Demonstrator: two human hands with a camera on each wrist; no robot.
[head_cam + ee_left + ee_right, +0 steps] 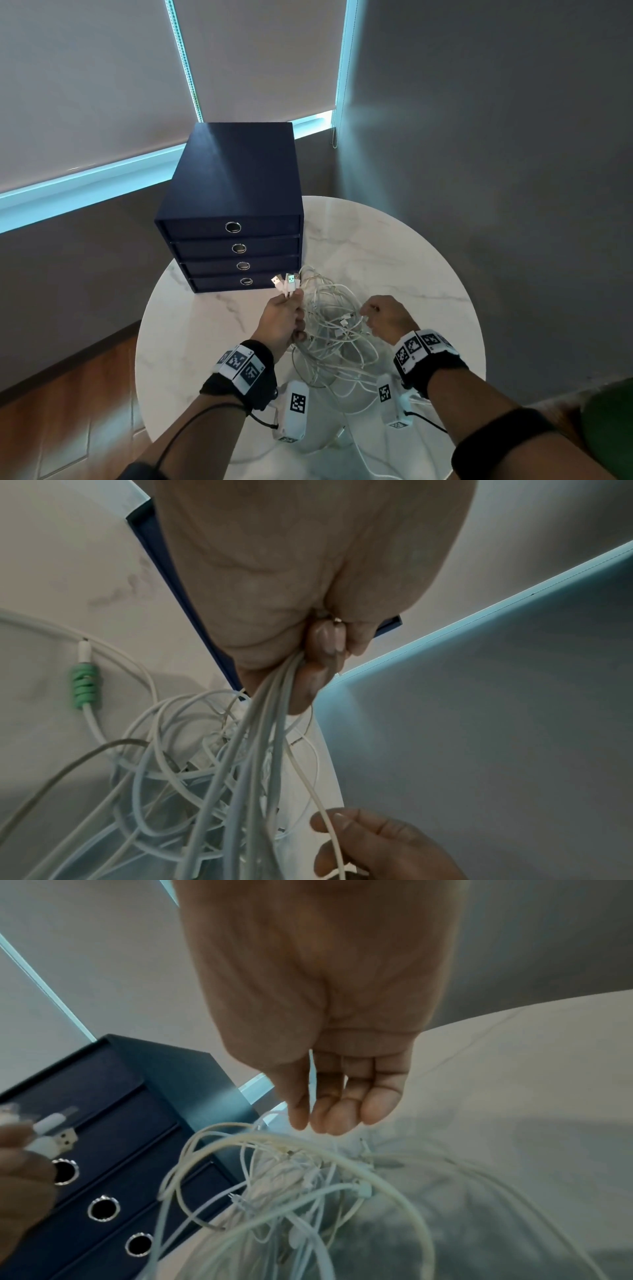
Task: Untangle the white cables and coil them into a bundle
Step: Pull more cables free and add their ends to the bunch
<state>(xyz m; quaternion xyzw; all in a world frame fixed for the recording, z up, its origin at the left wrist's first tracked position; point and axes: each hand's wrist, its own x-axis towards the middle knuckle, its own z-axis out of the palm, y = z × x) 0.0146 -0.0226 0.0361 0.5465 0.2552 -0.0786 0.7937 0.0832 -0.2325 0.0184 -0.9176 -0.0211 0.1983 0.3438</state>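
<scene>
Left hand (282,320) grips white cables (337,337); right hand (329,1047) hangs slack-fingered, holding nothing

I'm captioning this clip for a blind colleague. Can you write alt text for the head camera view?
A person's left hand grips several white cables near their USB plugs, holding them above a tangled heap on a round marble table. The right hand reaches into the tangle, fingers loosely curled. A dark blue four-drawer box stands behind.

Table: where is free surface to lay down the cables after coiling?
The marble table is bare right of the drawer box out to the far rim, and left of the left hand under the box. The middle, between both hands, is crowded with tangled cables.
</scene>
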